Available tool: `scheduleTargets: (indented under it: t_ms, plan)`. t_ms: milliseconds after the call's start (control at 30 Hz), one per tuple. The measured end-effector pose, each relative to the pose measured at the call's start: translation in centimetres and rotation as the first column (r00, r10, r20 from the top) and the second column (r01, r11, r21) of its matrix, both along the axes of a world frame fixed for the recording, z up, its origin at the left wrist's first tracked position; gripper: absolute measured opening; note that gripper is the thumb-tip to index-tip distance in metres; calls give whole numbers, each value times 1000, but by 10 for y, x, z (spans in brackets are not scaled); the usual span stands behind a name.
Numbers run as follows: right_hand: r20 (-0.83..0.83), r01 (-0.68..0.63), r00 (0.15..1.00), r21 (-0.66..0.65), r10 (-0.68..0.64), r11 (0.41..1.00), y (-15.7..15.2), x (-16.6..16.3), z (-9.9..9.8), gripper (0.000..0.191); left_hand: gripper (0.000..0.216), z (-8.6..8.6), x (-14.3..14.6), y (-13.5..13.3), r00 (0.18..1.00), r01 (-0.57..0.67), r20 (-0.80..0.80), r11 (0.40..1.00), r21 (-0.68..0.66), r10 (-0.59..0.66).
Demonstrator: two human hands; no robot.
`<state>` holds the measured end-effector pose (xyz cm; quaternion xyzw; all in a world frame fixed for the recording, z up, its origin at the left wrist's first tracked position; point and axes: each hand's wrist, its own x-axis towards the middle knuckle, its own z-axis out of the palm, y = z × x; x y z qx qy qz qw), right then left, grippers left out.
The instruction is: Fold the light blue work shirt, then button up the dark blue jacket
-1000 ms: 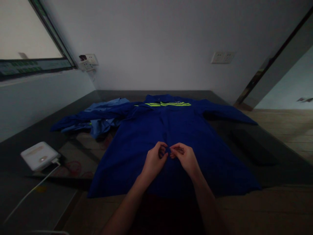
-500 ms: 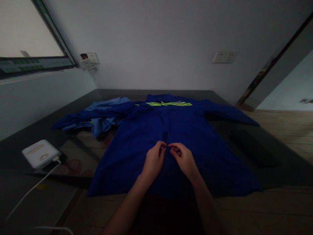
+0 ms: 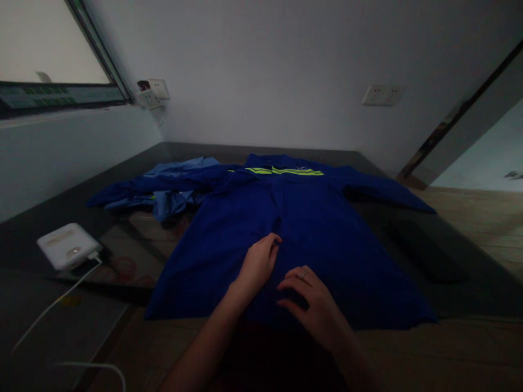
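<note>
A dark blue work jacket (image 3: 322, 234) with yellow-green stripes across the chest lies spread front up on the dark table, collar toward the wall and hem toward me. My left hand (image 3: 258, 260) is closed at the front opening, its fingertips pinching the jacket's front edge. My right hand (image 3: 308, 294) is lower and to the right, above the jacket near the hem. Its thumb and fingers are apart with nothing between them, and a ring shows on one finger.
Light blue clothing (image 3: 167, 206) lies crumpled under the jacket's left-hand sleeve. A white box-shaped device (image 3: 67, 246) with a white cable (image 3: 57, 305) stands at the table's left. A flat black object (image 3: 425, 250) lies right of the jacket. Wall sockets (image 3: 383, 95) are behind.
My right hand has come away from the front opening, moving down toward me, and its fingers have parted. My left hand stays at the opening. The view has shifted slightly.
</note>
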<state>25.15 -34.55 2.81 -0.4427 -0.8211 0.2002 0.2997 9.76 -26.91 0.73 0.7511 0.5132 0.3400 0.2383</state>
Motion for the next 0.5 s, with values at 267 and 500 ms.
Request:
scheduleTargets:
  t_ms: [267,500]
  plan:
    - [160,-4,987,-71,15,997,-11,0,-11,37,19,21,-25,-34,999,-32,42,999,42,31]
    - [-46,-71,997,-172,64,983,-1,13,-8,14,13,16,-31,-70,999,44,32,994,-105,-41]
